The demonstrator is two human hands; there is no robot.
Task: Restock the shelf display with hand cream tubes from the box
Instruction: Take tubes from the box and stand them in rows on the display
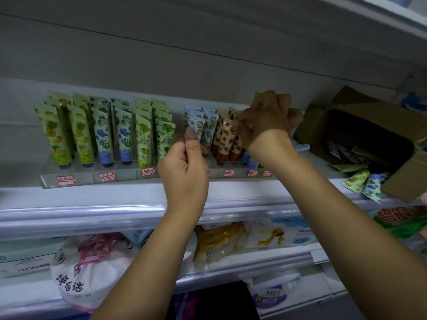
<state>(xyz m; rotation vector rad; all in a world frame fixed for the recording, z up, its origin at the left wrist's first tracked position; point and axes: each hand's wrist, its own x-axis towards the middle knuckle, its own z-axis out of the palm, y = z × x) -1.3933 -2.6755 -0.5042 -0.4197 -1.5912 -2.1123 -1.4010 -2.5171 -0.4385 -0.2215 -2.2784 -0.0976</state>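
Behind and above the fingers (190, 137) stands a plain grey wall (161, 42), crossed by a thin dark seam (138, 39). Below the fingers, a white shelf (69, 197) ends in a glossy rail (92, 220) that catches soft light. Further beneath runs a lower shelf (254, 262). Far up and right of the fingers slants a top shelf (381, 12).

Above the tubes (101, 130) open air runs up to the upper shelf (379, 15) (wide, all along the row). Left of the display (85, 180) the shelf (20, 162) lies free. The box (360, 135) blocks its right end, with loose tubes (357, 181) in front. The left hand (184, 174) fills the middle gap between rows, and the right hand (268, 121) covers the rightmost rows.
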